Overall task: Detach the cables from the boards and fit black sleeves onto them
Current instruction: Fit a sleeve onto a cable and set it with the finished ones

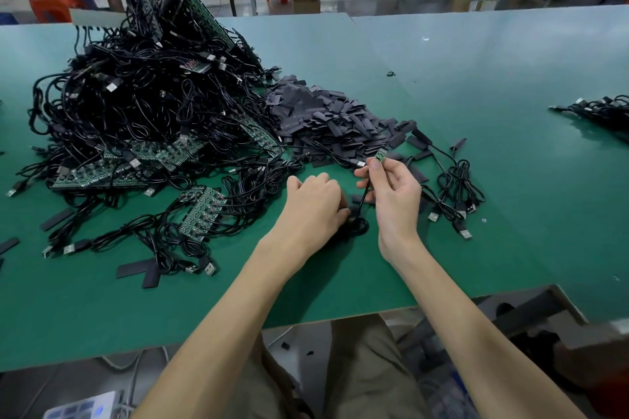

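Green matting point(442, 112) covers your bench, with the sleeve pile point(326, 122) mid-table. Just in front of that pile, your right hand point(394, 194) pinches 1 cable point(363, 196) between thumb and fingertips, its small green board tip point(380, 154) raised toward the pile. Your left hand point(315, 204) lies knuckles-up, nearer you than the pile, fingers curled down over the cable's slack. I cannot tell whether it grips anything. You seem to be at the sleeving step: next, pick 1 sleeve and thread it over that tip.

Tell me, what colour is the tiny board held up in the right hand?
Green; the head view shows the board in the right hand.
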Motion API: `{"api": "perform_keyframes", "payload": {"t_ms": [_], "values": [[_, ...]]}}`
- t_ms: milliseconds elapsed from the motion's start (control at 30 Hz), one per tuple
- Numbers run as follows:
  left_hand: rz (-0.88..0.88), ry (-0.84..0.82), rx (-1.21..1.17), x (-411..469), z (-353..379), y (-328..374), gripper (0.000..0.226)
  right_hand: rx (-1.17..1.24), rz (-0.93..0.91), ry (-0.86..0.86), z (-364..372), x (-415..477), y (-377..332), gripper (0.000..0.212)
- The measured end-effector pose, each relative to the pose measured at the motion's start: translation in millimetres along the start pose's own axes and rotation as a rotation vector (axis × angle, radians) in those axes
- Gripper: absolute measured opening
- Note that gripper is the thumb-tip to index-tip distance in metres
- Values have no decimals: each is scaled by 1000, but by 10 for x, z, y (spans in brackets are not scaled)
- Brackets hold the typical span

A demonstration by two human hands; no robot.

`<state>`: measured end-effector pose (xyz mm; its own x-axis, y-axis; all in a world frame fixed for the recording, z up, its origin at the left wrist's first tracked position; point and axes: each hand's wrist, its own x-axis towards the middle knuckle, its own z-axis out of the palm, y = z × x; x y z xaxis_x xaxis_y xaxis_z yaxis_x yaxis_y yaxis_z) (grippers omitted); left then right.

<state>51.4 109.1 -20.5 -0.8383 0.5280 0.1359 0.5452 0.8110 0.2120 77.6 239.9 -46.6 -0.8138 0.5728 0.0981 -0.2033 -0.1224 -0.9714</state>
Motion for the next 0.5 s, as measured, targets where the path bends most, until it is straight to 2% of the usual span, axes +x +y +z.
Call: {"api": "perform_keyframes", "payload": {"t_ms": [133, 300, 500], "values": [[-2, 34, -213, -3, 55, -50, 7, 5, 2, -8, -4, -1, 11, 11], [-146, 199, -745, 16, 103, -107, 10, -5, -1, -62, -3, -7, 39, 3], [-162, 234, -1035, -1, 201, -150, 7, -40, -11, -95, 2, -4, 60, 17]]}}
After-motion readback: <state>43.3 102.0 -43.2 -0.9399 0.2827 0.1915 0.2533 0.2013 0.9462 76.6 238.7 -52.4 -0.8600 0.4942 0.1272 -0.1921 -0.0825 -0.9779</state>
